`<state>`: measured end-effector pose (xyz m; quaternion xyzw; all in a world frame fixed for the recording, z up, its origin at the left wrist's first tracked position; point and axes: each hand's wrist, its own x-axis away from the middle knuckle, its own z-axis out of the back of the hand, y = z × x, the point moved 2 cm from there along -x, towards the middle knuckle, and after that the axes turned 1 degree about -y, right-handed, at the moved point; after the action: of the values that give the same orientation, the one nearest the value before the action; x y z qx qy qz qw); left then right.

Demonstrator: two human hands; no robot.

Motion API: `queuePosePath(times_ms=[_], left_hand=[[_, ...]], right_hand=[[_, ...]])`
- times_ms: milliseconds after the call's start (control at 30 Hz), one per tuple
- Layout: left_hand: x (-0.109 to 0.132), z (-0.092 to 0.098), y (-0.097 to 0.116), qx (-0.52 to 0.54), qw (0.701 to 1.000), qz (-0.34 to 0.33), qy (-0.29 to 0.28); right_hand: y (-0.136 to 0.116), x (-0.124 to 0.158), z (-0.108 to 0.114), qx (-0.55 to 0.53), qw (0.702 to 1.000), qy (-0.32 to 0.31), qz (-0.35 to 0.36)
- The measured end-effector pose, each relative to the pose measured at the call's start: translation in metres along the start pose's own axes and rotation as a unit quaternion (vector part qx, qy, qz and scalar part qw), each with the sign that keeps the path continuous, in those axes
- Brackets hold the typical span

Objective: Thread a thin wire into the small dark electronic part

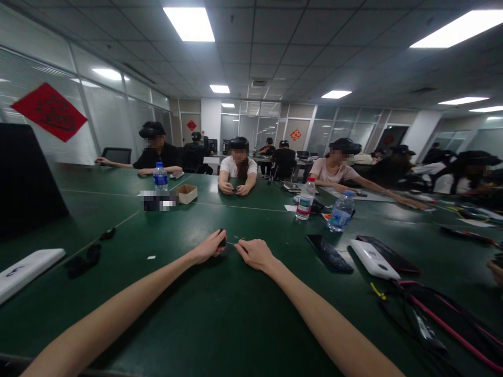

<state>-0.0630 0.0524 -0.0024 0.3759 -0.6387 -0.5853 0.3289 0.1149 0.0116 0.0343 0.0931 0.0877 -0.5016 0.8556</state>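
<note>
Both my arms reach out over a dark green table [220,314]. My left hand [209,247] is closed around a small black object [222,240] whose top pokes out above the fingers. My right hand [254,253] is curled in a pinch right beside it, holding something thin and pale that runs toward the left hand; I cannot make out what it is. The two hands almost touch, low over the table top.
A black phone [329,253], a white power bank [373,258] and dark cables [432,314] lie to the right. Water bottles [305,199] and a cardboard box [186,193] stand further back. Black items [83,260] and a white device [23,269] lie left. Several people sit around the table.
</note>
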Motion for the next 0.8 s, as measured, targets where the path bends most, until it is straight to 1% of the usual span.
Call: queuePosePath(times_ms=[167,300,433,600,700,800], left_hand=[[0.0002,-0.0006,-0.0001,-0.017,1.0,-0.012,0.004],[0.0006,-0.001,0.0,-0.043,0.998,-0.032,0.031],[0.0032,-0.0026,0.0024,-0.087,0.994,-0.048,0.055],[0.006,-0.0047,0.0054,-0.132,0.987,-0.067,0.059],[0.0046,-0.0037,0.004,-0.139,0.986,-0.071,0.063],[0.0018,-0.002,0.0013,-0.135,0.988,-0.063,0.05]], right_hand=[[-0.001,0.0014,0.0024,-0.014,1.0,-0.002,0.015],[-0.0025,0.0023,0.0032,-0.026,0.999,-0.002,0.046],[-0.0024,0.0019,0.0016,-0.012,0.998,-0.004,0.061],[-0.0022,0.0015,0.0,0.002,0.998,-0.002,0.058],[-0.0027,0.0018,0.0,0.005,0.999,0.0,0.046],[-0.0034,0.0022,0.0009,0.008,0.999,0.003,0.037]])
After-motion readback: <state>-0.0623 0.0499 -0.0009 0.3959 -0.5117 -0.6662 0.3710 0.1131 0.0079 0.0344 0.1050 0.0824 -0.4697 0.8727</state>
